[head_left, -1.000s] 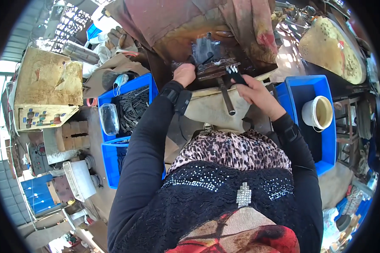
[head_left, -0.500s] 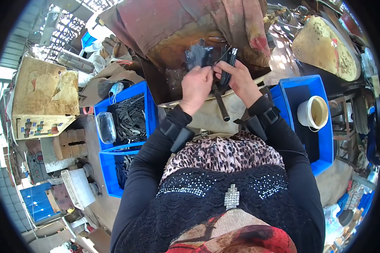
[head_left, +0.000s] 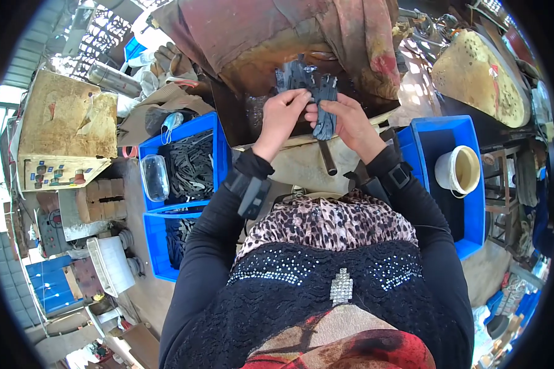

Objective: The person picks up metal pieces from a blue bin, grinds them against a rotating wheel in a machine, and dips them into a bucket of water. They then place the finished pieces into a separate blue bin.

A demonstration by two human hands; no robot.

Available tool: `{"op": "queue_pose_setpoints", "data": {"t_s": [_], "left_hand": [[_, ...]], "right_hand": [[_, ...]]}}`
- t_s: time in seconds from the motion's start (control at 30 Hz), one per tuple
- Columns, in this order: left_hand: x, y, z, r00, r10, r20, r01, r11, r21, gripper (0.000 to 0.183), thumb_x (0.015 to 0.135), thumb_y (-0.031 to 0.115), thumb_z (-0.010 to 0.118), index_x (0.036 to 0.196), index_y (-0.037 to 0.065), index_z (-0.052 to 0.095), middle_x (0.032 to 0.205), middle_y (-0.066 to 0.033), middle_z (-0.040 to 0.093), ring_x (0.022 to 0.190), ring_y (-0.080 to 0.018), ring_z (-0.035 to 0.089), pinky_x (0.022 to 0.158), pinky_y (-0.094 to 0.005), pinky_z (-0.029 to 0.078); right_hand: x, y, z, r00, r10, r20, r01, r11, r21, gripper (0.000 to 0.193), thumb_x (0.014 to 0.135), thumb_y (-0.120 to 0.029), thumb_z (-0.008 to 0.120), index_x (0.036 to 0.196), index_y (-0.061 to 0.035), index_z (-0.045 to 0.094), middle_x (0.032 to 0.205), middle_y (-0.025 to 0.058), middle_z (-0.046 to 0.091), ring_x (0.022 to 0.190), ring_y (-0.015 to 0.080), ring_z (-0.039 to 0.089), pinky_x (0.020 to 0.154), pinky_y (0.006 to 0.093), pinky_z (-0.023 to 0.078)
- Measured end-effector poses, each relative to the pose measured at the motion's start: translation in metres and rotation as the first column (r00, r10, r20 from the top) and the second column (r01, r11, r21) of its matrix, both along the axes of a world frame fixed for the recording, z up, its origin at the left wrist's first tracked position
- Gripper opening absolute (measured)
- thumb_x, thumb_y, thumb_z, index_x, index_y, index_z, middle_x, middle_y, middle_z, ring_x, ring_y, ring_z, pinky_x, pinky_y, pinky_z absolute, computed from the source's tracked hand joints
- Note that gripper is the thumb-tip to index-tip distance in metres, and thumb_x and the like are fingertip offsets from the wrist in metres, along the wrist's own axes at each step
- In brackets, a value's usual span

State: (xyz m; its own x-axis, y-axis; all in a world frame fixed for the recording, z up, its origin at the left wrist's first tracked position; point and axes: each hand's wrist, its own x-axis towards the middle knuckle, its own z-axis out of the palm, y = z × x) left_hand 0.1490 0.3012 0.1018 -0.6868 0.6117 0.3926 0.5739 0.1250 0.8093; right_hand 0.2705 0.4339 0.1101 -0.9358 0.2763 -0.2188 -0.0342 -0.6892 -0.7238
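My right hand (head_left: 351, 126) grips a bundle of dark grey flat strips (head_left: 325, 117), thumb across its front and fingers wrapped behind. The bundle stands nearly upright, its lower end rounded and bent. My left hand (head_left: 283, 114) is closed in a pinch against the bundle's left side; what lies between its fingertips is too small to make out. Just beyond my hands is a loose heap of similar dark strips (head_left: 297, 75) on a brown, stained work surface. A dark rod-shaped handle (head_left: 328, 158) sticks out toward me below the bundle.
To the left, a blue crate (head_left: 223, 144) holds many dark strips and a clear plastic container (head_left: 154, 178); another blue crate (head_left: 160, 255) adjoins it. At right, a blue crate (head_left: 477, 184) carries a white bucket (head_left: 457, 170). A reddish-brown cloth (head_left: 258, 31) drapes over the far side.
The bundle has turned so its broad face shows, and it sits slightly lower. My right hand's grip has shifted around it. My left hand stays close by in a pinch.
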Motion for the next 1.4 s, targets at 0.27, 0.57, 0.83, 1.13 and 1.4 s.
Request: {"op": "queue_pose_setpoints", "data": {"t_s": [0.27, 0.57, 0.83, 1.13, 1.4], "left_hand": [[0.001, -0.002, 0.003, 0.493, -0.300, 0.817, 0.137, 0.954, 0.268, 0.016, 0.095, 0.018, 0.062, 0.094, 0.002, 0.067, 0.077, -0.0016, 0.066, 0.074, -0.0094, 0.062, 0.064, -0.0265, 0.049], [-0.006, -0.015, 0.018, 0.543, -0.270, 0.796, 0.164, 0.963, 0.214, 0.035, 0.095, 0.005, 0.053, 0.130, 0.007, 0.056, 0.103, -0.0059, 0.067, 0.078, -0.0127, 0.065, 0.068, -0.0255, 0.053], [-0.056, -0.046, 0.008, 0.756, -0.125, 0.642, 0.196, 0.980, -0.039, 0.051, 0.092, 0.000, 0.053, 0.140, 0.019, 0.051, 0.111, -0.0097, 0.066, 0.074, -0.0133, 0.067, 0.064, -0.0239, 0.053], [-0.112, -0.039, -0.075, 0.973, -0.060, 0.223, 0.120, 0.956, -0.268, 0.055, 0.081, -0.004, 0.063, 0.133, 0.013, 0.057, 0.110, -0.0133, 0.069, 0.085, -0.0218, 0.069, 0.078, -0.0313, 0.052], [-0.119, -0.017, -0.081, 0.960, -0.094, 0.264, 0.186, 0.919, -0.347, 0.047, 0.076, -0.010, 0.063, 0.120, 0.005, 0.066, 0.107, -0.0105, 0.070, 0.090, -0.0167, 0.066, 0.083, -0.0272, 0.050]], "right_hand": [[0.009, -0.001, 0.001, 0.993, 0.105, -0.049, -0.104, 0.994, 0.032, 0.028, 0.096, -0.010, 0.054, 0.121, 0.0026, 0.056, 0.103, 0.0150, 0.068, 0.090, 0.0241, 0.068, 0.081, 0.0350, 0.057], [0.020, 0.018, -0.020, 0.986, 0.132, 0.104, -0.156, 0.949, 0.275, 0.024, 0.094, -0.013, 0.058, 0.116, -0.0038, 0.060, 0.091, 0.0027, 0.063, 0.072, 0.0104, 0.058, 0.067, 0.0250, 0.048], [0.066, -0.007, 0.002, 0.961, 0.194, 0.197, -0.276, 0.614, 0.739, 0.026, 0.083, -0.014, 0.074, 0.102, -0.0001, 0.063, 0.083, -0.0015, 0.061, 0.075, 0.0039, 0.048, 0.067, 0.0253, 0.045], [0.071, -0.016, 0.002, 0.880, 0.372, 0.296, -0.424, 0.334, 0.842, 0.027, 0.080, -0.014, 0.077, 0.099, -0.0022, 0.063, 0.069, 0.0061, 0.055, 0.069, 0.0065, 0.045, 0.066, 0.0274, 0.044], [0.076, -0.018, -0.004, 0.905, 0.323, 0.275, -0.391, 0.382, 0.837, 0.025, 0.080, -0.015, 0.077, 0.096, -0.0012, 0.063, 0.069, 0.0073, 0.054, 0.067, 0.0072, 0.044, 0.066, 0.0275, 0.044]]}}
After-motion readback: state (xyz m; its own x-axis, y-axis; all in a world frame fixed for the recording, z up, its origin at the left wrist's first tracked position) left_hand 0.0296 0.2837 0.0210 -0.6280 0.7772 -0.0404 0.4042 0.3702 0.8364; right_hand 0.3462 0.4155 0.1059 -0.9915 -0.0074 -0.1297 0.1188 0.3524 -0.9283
